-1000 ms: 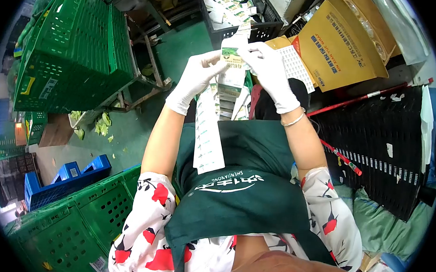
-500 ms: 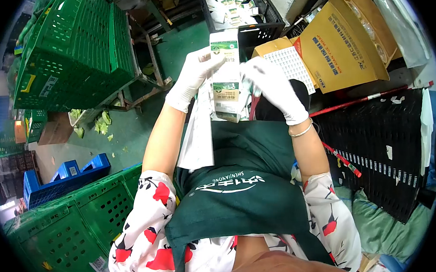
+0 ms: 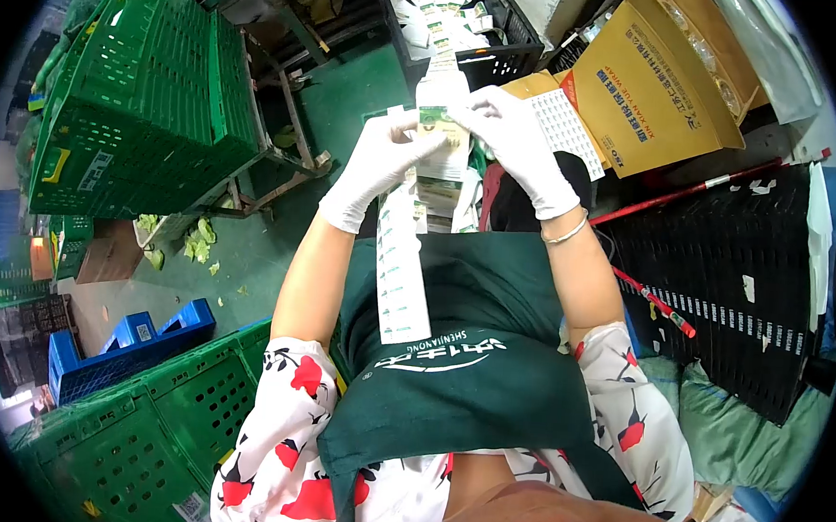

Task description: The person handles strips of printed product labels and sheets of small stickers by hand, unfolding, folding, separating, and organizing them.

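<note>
Between my hands is a folded strip of printed green, white and beige labels [image 3: 432, 118], stretching up toward the black crate. My left hand [image 3: 378, 164], in a white glove, grips its left edge between thumb and fingers. A narrow white strip of small stickers [image 3: 403, 279] hangs from that same hand over the dark green apron [image 3: 449, 386]. My right hand [image 3: 518, 148], also gloved, pinches the upper right edge of the label strip. More of the printed material shows below the hands, partly hidden by them.
A black crate [image 3: 485, 68] with more labels stands ahead. Right of it is an open cardboard box [image 3: 649, 94] beside a white sticker sheet [image 3: 567, 132]. Stacked black crates [image 3: 719, 286] and a red pole [image 3: 652, 302] are at right, green crates [image 3: 134, 95] at left.
My right hand has moved left onto the label strip. The strip has shifted and now runs up to the crate. The hanging sticker strip has turned, showing its printed side.
</note>
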Available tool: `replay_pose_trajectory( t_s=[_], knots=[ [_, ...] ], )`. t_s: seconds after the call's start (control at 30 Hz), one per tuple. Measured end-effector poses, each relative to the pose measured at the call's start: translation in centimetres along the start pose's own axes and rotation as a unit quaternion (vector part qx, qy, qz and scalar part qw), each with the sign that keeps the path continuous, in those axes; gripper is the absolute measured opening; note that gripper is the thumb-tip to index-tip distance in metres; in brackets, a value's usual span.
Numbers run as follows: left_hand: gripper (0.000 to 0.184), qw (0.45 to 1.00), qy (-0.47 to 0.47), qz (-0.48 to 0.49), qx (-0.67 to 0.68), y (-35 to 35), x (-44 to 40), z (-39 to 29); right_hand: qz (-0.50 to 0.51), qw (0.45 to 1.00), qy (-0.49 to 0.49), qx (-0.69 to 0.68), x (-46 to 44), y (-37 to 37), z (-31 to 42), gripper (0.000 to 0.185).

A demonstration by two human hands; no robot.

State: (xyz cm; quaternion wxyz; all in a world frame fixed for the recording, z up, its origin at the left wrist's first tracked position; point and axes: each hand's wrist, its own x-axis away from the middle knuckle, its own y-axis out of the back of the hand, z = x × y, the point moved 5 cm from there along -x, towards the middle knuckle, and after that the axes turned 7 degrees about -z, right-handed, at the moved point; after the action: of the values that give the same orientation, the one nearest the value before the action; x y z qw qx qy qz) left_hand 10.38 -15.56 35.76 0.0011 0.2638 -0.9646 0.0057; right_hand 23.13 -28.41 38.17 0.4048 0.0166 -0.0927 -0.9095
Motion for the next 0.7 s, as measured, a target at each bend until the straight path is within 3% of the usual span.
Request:
replay_pose_trajectory(
  t_s=[0.03,0.07,0.13,0.17,0.27,0.33,0.53,0.6,0.67,0.7],
  knots=[
    [0.031,1.000,-0.009,-0.008,-0.005,0.0,0.1,-0.4,0.015,0.999,0.044,0.027,0.6,0.0,0.9,0.027],
    [0.029,0.998,0.019,-0.019,0.064,0.2,0.0,-0.7,0.059,0.997,0.037,0.038,1.4,-0.2,1.3,0.025],
    [0.028,0.994,0.077,-0.057,0.047,1.5,-0.8,-0.7,0.147,0.987,0.022,0.062,2.8,-0.8,1.8,0.020],
    [0.028,0.988,0.065,-0.063,0.126,1.0,-0.5,-0.9,0.137,0.981,0.061,0.125,3.1,-0.9,1.8,0.020],
    [0.029,0.992,0.037,-0.045,0.110,0.9,-0.7,-0.4,-0.027,0.993,0.076,0.084,2.2,0.8,0.8,0.022],
    [0.030,0.997,0.005,-0.024,0.075,0.3,-0.5,-0.5,-0.086,0.992,0.093,-0.005,1.4,1.6,1.0,0.025],
    [0.029,1.000,0.003,-0.006,-0.007,-0.5,-0.4,0.4,-0.152,0.953,0.240,0.106,1.0,-1.1,2.4,0.024],
    [0.030,1.000,0.018,-0.009,0.005,-0.3,-0.2,0.3,-0.224,0.921,0.240,0.211,1.5,-1.1,2.5,0.030],
    [0.030,1.000,0.020,-0.007,0.008,0.1,0.2,0.0,-0.260,0.914,0.216,0.224,1.2,-0.2,2.3,0.037],
    [0.030,1.000,0.025,-0.001,0.014,0.3,0.3,0.1,-0.151,0.972,0.140,0.113,0.4,-0.2,0.9,0.034]
  ],
)
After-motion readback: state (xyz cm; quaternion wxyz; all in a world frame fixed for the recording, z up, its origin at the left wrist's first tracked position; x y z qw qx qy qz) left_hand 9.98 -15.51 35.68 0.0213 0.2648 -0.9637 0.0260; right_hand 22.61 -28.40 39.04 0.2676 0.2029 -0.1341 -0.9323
